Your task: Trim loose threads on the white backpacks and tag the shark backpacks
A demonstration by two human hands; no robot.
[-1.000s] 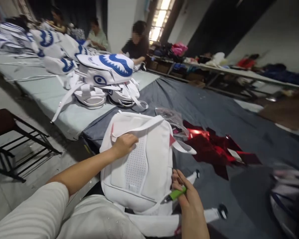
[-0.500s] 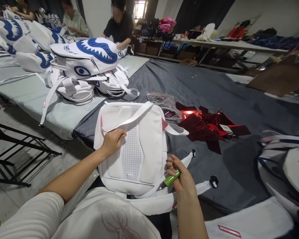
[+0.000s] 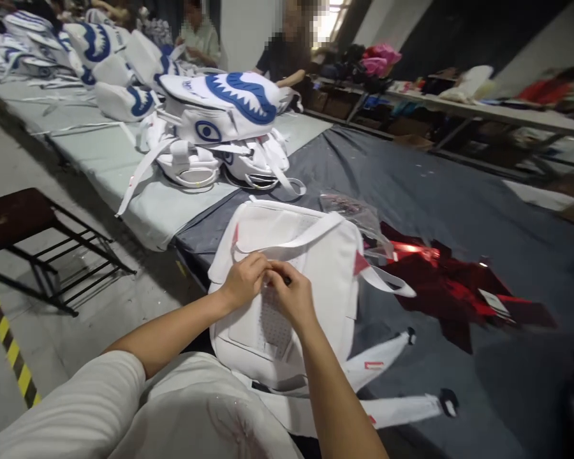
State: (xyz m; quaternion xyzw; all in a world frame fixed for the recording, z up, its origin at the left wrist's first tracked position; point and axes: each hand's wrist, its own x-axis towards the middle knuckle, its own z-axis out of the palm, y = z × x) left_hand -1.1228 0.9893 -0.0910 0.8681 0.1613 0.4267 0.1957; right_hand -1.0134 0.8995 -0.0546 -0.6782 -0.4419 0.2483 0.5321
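Note:
A white backpack [image 3: 320, 255] lies back-side up on the dark grey table cloth [image 3: 435, 191] in front of me, its white straps [image 3: 392, 357] trailing toward the near edge. My left hand [image 3: 243, 280] is closed and pinches the bag near its shoulder strap. My right hand [image 3: 291, 296] is closed too, pressed against the left hand over the mesh back panel. A small dark tip shows at its fingers; I cannot make out what it holds.
Red shiny pieces [image 3: 449, 280] and a clear plastic bag [image 3: 354, 213] lie right of the backpack. White and blue shark-face backpacks [image 3: 220, 115] are piled on the pale table at the back left. Other people sit beyond them. A dark chair [image 3: 29, 236] stands at left.
My right hand, which held a green tool near the bag's lower right, has moved up and left to meet the left hand. The green tool no longer shows. My view has shifted.

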